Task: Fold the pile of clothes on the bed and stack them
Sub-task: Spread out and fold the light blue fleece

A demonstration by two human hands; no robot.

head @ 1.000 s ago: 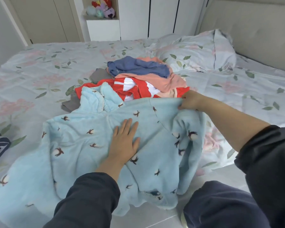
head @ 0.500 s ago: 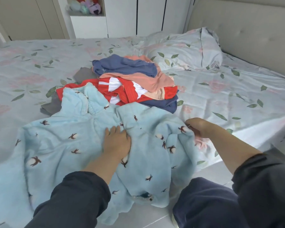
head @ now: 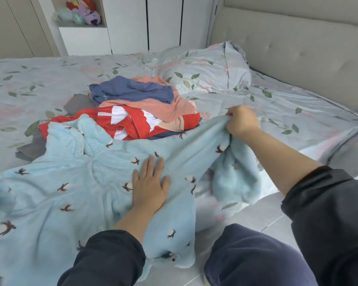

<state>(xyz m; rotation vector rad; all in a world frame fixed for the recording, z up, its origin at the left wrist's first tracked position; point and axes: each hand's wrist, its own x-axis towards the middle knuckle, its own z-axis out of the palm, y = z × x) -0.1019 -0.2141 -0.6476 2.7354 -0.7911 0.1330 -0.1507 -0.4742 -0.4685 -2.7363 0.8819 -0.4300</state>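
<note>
Head view, entry: pale-blue fleece top (head: 60,182) spread at the bed (head: 298,112) edge before the unfolded pile (head: 145,112); my left hand (head: 150,188) flat, pinning it, my right hand (head: 241,121) gripping its side; best pulled taut, then folded squarely across

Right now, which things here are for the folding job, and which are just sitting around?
For the job: fluffy blue garment, pressed by the left hand, gripped by the right hand; not yet folded: navy garment, peach garment, red-and-white garment, grey garment.
Just sitting around: pillow, plush toys, headboard.
</note>
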